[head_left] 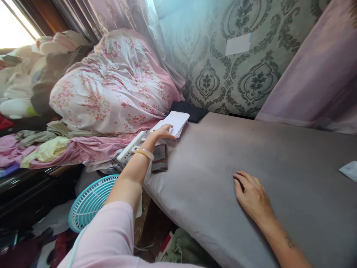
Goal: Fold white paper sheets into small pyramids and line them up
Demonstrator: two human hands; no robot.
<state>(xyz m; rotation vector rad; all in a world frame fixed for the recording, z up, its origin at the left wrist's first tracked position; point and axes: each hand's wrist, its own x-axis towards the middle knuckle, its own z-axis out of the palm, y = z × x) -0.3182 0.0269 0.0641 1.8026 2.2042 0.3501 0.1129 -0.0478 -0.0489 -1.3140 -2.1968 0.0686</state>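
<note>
My left hand (165,131) reaches far forward, its fingers closed on the near end of a stack of white paper (179,121). The thumb lies along the stack's side edge, and part of the grip is hidden. Part of the stack lies against a flat black item (193,111). Under my left wrist a smartphone (159,158) lies at the edge of the grey-sheeted bed (206,193). My right hand (252,193) rests on the sheet, empty, with the thumb apart from loosely bent fingers.
A white power strip (131,147) lies left of my forearm, above a turquoise fan (92,203). A floral-covered heap (117,85) rises at the back left. A white piece of paper (350,170) lies far right; another sheet (238,44) is on the patterned wall.
</note>
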